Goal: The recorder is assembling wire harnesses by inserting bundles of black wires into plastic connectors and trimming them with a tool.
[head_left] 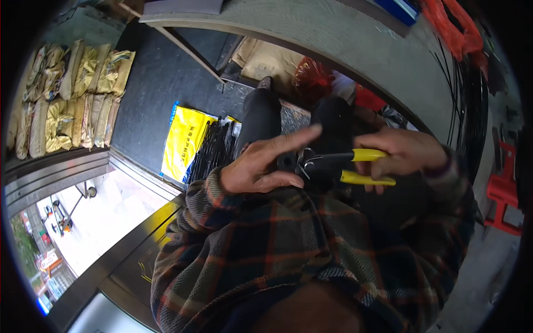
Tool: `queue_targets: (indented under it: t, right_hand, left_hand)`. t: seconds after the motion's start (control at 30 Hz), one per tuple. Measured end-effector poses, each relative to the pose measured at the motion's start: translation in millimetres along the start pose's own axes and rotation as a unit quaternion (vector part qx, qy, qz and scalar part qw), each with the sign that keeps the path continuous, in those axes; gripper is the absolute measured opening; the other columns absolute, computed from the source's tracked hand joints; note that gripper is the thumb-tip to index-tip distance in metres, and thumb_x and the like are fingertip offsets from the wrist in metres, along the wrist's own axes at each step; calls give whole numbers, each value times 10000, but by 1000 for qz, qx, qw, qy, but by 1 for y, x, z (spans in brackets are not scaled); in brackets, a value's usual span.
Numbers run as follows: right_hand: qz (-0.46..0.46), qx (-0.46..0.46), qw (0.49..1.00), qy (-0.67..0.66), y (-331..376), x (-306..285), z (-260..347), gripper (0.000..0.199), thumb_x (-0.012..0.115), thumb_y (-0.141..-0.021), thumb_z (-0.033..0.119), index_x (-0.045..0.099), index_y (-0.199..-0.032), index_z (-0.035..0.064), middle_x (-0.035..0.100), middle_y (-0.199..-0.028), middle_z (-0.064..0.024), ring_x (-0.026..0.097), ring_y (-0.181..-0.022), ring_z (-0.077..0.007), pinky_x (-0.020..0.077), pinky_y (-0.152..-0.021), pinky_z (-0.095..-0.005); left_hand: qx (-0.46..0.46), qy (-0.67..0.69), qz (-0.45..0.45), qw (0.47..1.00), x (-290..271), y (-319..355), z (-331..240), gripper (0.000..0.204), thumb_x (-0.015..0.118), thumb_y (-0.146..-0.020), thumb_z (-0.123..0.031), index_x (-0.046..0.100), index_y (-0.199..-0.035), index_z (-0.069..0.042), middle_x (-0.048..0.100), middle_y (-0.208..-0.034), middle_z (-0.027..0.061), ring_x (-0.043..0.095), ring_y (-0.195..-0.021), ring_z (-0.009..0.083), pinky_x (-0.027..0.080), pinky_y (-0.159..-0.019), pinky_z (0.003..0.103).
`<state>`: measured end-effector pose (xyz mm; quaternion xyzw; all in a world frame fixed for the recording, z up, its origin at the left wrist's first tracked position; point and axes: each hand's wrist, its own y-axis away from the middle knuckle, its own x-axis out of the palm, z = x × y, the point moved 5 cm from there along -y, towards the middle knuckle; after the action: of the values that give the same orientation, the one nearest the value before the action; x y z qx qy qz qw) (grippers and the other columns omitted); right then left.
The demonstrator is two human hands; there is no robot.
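Note:
Yellow-handled hand pliers (371,155) are in my right hand (401,151), whose fingers wrap round the grips. The two grips stand apart, and bare metal curved parts show near the joint. In front of my belly, my left hand (258,166) is at the tool's head end, index finger and thumb stretched out on either side of it. Between them sits a small black rounded piece (286,162); whether it belongs to the pliers I cannot tell. The other left fingers curl out of sight. Left of my knee, a bundle of thin black strips (214,147) lies on a yellow printed bag (187,139).
Stacked tan sacks (72,100) stand at the far left. A grey tabletop (311,28) spans the far side above my knees. Further right are a red plastic bag (452,28), long black strips (472,94) and a red stool (504,180). A red basket (312,77) sits under the table.

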<state>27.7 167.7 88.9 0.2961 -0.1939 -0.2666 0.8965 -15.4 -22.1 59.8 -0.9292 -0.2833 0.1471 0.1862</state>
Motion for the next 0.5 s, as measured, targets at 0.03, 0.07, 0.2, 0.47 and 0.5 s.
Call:
queue_targets:
  t: [0.03, 0.07, 0.2, 0.47, 0.5]
  right_hand:
    - [-3, 2, 1000, -5, -5, 0, -11, 489, 689, -700, 311, 473, -1033, 26, 595, -808, -134, 624, -631, -254, 494, -597, -291]
    - [11, -31, 998, -60, -10, 3, -15, 565, 707, -674, 337, 448, -1070, 27, 592, -835, -123, 616, -661, -222, 488, -598, -275]
    - [-198, -179, 919, 290, 3, 0, -2, 554, 763, -580, 295, 511, -1032, 99, 506, -937, -95, 553, -782, -209, 459, -666, -312]
    - [-504, -147, 511, 681, 14, 16, 7, 204, 592, -730, 125, 568, -932, 107, 430, -1079, -113, 465, -998, -267, 396, -819, -400]
    - [-503, -146, 511, 681, 14, 15, 6, 204, 592, -730, 125, 568, -932, 107, 430, -1079, -113, 465, -998, -267, 396, -819, -400]
  left_hand:
    - [27, -25, 36, 999, 3, -1, -1, 673, 695, -718, -295, 404, -1223, 42, 557, -913, 109, 552, -828, 194, 416, -774, 272]
    - [28, -20, 38, 999, 4, 0, 2, 673, 695, -718, -295, 404, -1223, 42, 557, -913, 109, 552, -828, 194, 416, -774, 272]
    - [-55, -18, 3, 998, 8, -1, 10, 565, 713, -695, -250, 466, -1133, 9, 538, -1006, 117, 554, -899, 223, 413, -815, 296]
    - [-71, -9, -80, 994, 26, -10, 15, 514, 736, -659, -156, 488, -1092, -32, 564, -1024, 129, 582, -938, 260, 449, -791, 302]
    - [-59, -17, -75, 995, 27, -15, 13, 522, 733, -657, -144, 487, -1104, -34, 564, -1036, 130, 584, -937, 255, 451, -793, 306]
